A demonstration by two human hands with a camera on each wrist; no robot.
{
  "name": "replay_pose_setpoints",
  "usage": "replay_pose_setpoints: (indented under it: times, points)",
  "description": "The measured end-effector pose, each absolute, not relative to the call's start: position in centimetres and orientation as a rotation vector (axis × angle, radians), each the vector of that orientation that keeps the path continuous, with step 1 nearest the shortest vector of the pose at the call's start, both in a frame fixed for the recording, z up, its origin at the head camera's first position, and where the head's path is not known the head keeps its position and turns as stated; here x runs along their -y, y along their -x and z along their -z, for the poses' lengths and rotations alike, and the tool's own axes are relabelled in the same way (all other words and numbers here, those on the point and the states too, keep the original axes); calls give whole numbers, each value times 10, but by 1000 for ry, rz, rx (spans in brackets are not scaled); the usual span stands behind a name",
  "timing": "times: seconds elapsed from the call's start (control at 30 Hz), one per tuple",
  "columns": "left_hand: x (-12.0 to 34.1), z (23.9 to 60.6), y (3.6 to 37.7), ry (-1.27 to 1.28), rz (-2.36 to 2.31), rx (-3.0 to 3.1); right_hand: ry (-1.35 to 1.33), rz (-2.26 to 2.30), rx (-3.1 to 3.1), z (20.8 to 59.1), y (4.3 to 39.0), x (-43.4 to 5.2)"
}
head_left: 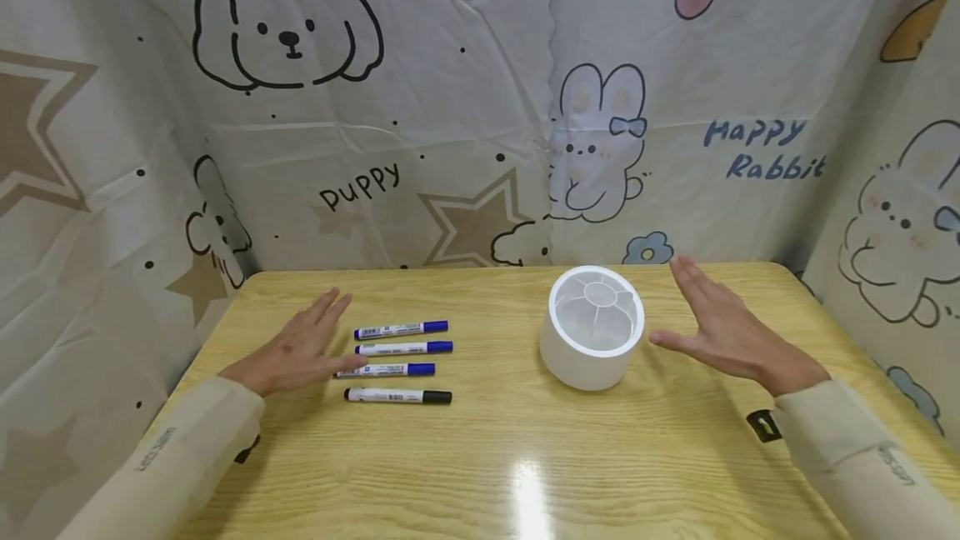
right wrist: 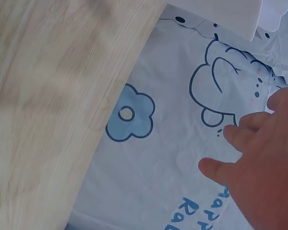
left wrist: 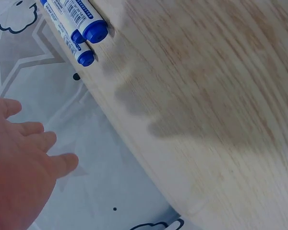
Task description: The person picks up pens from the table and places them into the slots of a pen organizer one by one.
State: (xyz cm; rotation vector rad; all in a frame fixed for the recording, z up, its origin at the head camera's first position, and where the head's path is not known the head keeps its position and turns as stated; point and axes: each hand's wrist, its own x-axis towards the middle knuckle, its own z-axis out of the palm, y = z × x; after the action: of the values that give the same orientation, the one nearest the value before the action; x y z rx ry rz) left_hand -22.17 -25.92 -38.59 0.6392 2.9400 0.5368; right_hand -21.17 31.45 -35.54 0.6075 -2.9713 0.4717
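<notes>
My left hand point(head_left: 300, 352) is held with its fingers extended at the left ends of a row of markers, its thumb overlapping one of them in the head view. Three have blue caps: the farthest blue marker point(head_left: 401, 329), a second blue marker point(head_left: 405, 347) and a third blue marker point(head_left: 397, 370). Nearest the front lies a black-capped marker point(head_left: 393, 396). To the right stands a white round pen holder point(head_left: 585, 369), divided inside into compartments. My right hand point(head_left: 731, 332) is beside it on the right, fingers straight and thumb toward its wall, holding nothing.
The wood-grain table point(head_left: 480, 457) carries all of this. A printed curtain point(head_left: 450, 107) hangs along its back and both sides. Dark strap ends show under both sleeves, such as the black buckle point(head_left: 764, 426) at the right.
</notes>
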Motion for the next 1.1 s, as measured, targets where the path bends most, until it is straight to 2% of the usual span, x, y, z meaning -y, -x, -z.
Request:
replay_pose_setpoints:
  times: [0.57,1.1]
  points:
    - [255,391,233,-541,-730,-2871,-635,-619,2981,359,220,-302]
    - [249,403,246,-760,-705,-2864,-660,-784,2974,365,226,-293]
